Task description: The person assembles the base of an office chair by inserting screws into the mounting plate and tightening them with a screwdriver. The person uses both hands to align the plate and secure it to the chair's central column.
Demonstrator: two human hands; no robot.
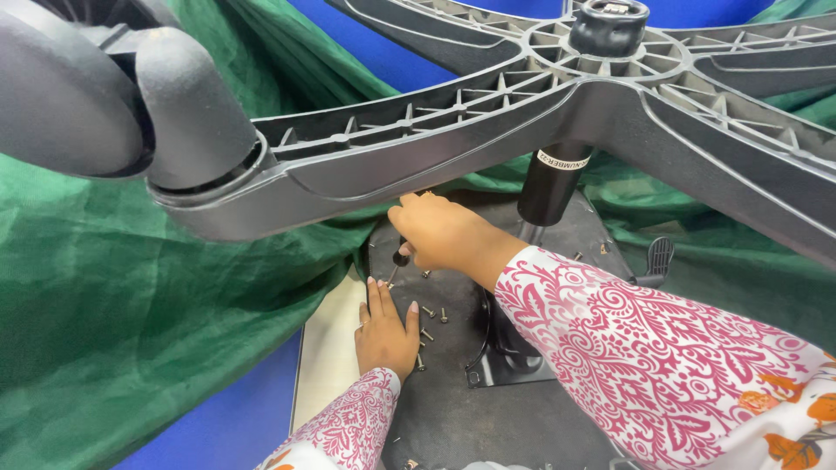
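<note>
a head-camera view looks down at a person's two hands working on the underside of an upturned office chair. the right hand (444,233), in a sleeve patterned pink and white, is curled shut around the dark handle of a screwdriver (399,259), whose thin shaft points down toward the dark seat underside (453,409); the tip is too small to make out clearly. the left hand (385,332), in a matching sleeve, lies palm down on the seat underside just below the right hand, fingers straight and close together, holding nothing. several small screws (442,315) lie loose on the dark surface between and just beside the two hands, with a few more near the bottom edge of the view. a black metal bracket (509,361) is fixed to the seat underside just right of the left hand, and a black gas cylinder (550,184) rises from it to the grey five-arm chair base (488,130), which spreads across the top of the view. one grey caster wheel (96,87) looms large at the upper left. a black lever paddle (660,257) sticks out at the right. green cloth (131,305) is draped around the chair over a blue surface (226,426).
</note>
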